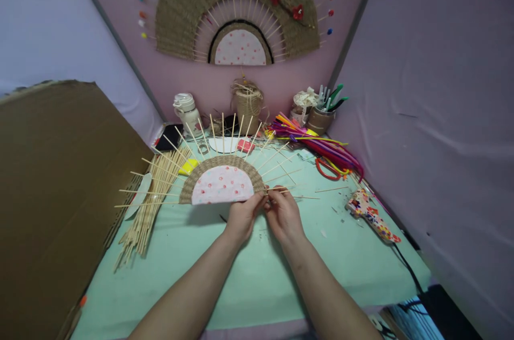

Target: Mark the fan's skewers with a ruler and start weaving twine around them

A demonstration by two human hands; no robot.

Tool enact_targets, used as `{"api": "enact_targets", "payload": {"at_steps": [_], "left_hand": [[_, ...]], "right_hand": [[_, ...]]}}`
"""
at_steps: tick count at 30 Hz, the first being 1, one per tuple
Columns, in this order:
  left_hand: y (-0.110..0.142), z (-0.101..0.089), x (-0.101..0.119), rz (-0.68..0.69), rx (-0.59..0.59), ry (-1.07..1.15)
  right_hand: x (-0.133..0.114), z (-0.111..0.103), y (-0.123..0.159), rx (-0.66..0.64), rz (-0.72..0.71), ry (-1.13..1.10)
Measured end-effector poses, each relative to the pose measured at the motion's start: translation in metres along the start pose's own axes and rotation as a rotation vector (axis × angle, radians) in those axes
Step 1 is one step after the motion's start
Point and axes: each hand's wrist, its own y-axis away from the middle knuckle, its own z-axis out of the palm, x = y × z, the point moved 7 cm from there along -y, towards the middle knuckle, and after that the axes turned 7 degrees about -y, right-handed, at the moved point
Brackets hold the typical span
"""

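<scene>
A half-round woven fan (223,184) is held up just above the table, its white face dotted with pink and its rim woven from tan cord. Thin wooden sticks fan out all round its curved edge. My left hand (244,217) grips the fan near its lower right corner, thumb on the front. At that same corner my right hand (283,214) pinches with thumb and fingertips; whether it has cord or a stick between them is too small to make out. Both hands nearly touch each other.
Left lies a bundle of sticks (146,211) beside a cardboard sheet (60,195). Behind stand a bottle (187,115), a twine spool (248,107) and a tool cup (321,119). Right are pipe cleaners (317,144), scissors (327,168) and a corded glue gun (373,217). A larger fan (176,13) hangs behind.
</scene>
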Motion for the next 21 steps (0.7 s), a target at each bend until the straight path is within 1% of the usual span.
{"api": "enact_targets", "payload": {"at_steps": [5,12,15,18,21], "left_hand": [[-0.003,-0.006,0.001,-0.012,0.04,-0.043],[-0.004,-0.012,0.005,-0.043,0.066,-0.019],[-0.004,-0.015,0.005,-0.064,0.086,-0.013],[-0.004,-0.015,0.006,-0.059,0.077,0.018],[-0.004,-0.013,0.007,-0.049,0.061,0.039]], "right_hand": [[-0.003,-0.001,0.003,-0.013,0.014,0.078],[-0.007,-0.002,0.008,-0.043,-0.044,0.301],[-0.008,0.001,0.011,-0.093,-0.094,0.4],[-0.01,0.004,0.014,-0.109,-0.133,0.455],[-0.012,0.005,0.016,-0.091,-0.13,0.479]]}}
